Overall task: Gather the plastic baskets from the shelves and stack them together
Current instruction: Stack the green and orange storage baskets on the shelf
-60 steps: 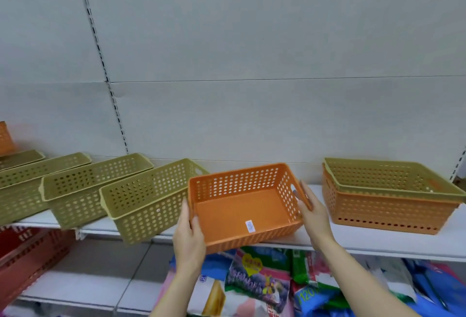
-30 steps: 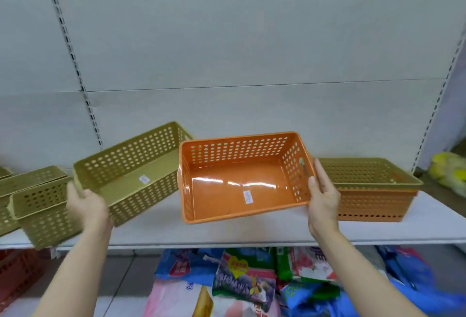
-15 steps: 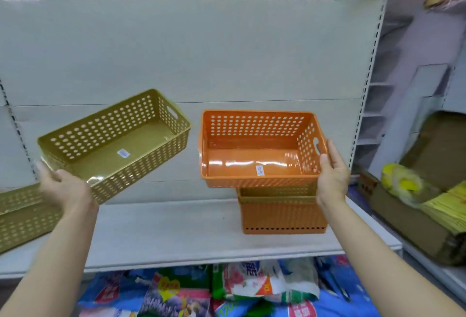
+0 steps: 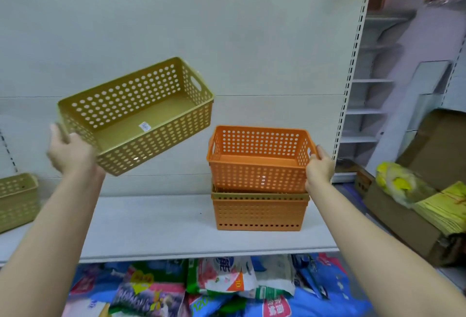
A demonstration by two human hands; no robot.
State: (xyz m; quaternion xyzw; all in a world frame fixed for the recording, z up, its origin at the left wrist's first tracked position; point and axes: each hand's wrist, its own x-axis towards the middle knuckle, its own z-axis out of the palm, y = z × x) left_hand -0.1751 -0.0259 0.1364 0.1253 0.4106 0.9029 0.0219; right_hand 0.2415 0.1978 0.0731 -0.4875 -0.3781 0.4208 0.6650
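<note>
Gripped by its right end wall, an orange basket [image 4: 259, 160] is held in the right hand [image 4: 319, 169], fingers curled over the rim, while the left hand [image 4: 70, 153] grips the near left corner of an olive-green basket [image 4: 136, 115] raised and tilted toward the camera. In the head view, the only one given, the orange basket is seen at about 4 o'clock from the green one, sitting partly down in the stack [image 4: 258, 212] on the shelf [image 4: 151, 226]; whether it is fully seated cannot be told. That stack appears to consist of an orange basket with a green rim nested inside it. The task is judged roughly midway: the held orange basket is nearly placed, the green one is yet to be added, and at least one more green basket [image 4: 16, 200] is left at 9 o'clock on the shelf. All baskets are rectangular, perforated with round holes, with slot handles; a small label is stuck inside the green one.
</note>
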